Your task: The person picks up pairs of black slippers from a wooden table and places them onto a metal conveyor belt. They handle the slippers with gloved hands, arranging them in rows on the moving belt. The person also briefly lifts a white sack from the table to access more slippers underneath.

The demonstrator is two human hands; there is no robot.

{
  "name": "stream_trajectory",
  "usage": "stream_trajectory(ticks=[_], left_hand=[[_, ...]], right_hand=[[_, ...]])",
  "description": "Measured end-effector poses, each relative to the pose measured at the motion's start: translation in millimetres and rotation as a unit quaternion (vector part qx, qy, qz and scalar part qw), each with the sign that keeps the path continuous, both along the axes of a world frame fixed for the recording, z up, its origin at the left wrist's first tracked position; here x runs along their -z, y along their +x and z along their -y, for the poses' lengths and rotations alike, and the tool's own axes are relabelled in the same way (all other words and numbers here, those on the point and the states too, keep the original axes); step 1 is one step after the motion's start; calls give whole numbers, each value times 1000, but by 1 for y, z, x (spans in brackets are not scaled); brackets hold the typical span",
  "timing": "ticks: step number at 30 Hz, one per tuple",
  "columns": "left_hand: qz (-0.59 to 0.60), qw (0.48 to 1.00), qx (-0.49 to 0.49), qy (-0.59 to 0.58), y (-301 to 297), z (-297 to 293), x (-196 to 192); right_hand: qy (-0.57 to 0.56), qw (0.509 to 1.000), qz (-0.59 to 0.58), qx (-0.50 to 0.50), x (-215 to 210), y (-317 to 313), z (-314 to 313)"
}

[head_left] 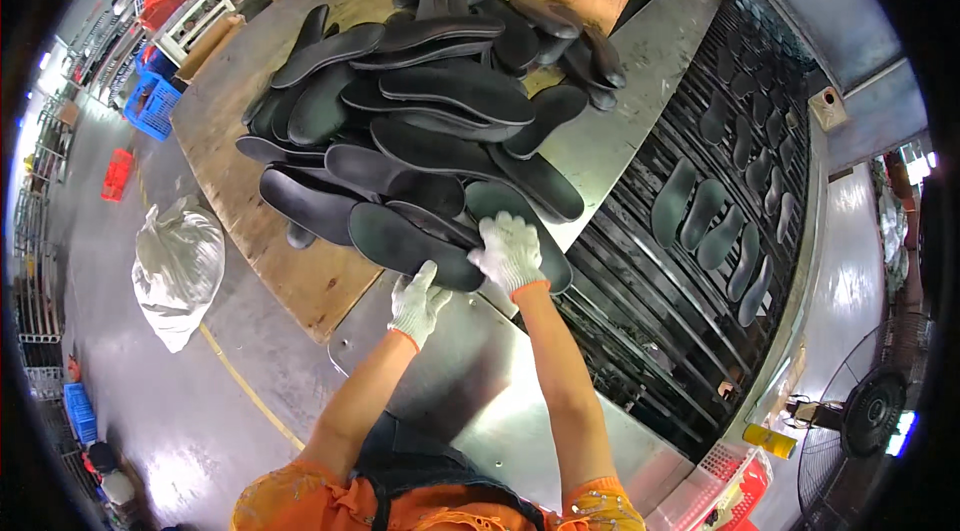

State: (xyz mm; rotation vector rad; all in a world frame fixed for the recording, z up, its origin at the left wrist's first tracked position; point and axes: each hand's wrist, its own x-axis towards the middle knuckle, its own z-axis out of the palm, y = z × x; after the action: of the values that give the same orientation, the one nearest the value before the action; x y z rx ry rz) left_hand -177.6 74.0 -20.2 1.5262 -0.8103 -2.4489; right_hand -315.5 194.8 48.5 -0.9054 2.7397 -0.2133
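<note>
Front insole: it lies at the near edge of the dark pile on the table, its rounded end toward my right hand; this is the front insole nearest me.
My left hand: gloved, fingers parted, the left hand meets the near edge of the front insole; I cannot tell whether it pinches.
My right hand: gloved, fingers bent, the right hand rests over the right insole, near the front insole's end; its fingertips' hold is hidden, so I cannot tell if they grip.
Weight: light, I judge, as the pieces look thin.
Stiffness: probably springy and bendable, yet firm enough to keep its curve.
Surface: smooth with a faint sheen; it may slide against its neighbours, though my knit gloves should help.
Fragility: low, I think; a sharp crease seems the main worry.
Where to hold: by the long edges around the middle, thumb above and fingers beneath, so neither end flops.
</note>
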Motion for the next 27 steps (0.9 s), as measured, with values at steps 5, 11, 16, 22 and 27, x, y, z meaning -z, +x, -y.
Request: stream_trajectory(ticks=[5,11,16,22,27], left_hand=[[-41,996,40,-72,26,14,-18],[-122,890,238,-368,37,78,-62],[-65,835,259,-482,2,124,-90],[-138,970,123,-160,5,119,-50],[-159,983,33,-90,6,93,-9]], right_hand=[[-53,981,104,152,-21,39,-39],[-83,966,109,220,11,9,-97],[-130,957,164,200,15,23,-97],[-394,824,274,301,32,79,-124],[-395,888,144,183,-11,39,-95]])
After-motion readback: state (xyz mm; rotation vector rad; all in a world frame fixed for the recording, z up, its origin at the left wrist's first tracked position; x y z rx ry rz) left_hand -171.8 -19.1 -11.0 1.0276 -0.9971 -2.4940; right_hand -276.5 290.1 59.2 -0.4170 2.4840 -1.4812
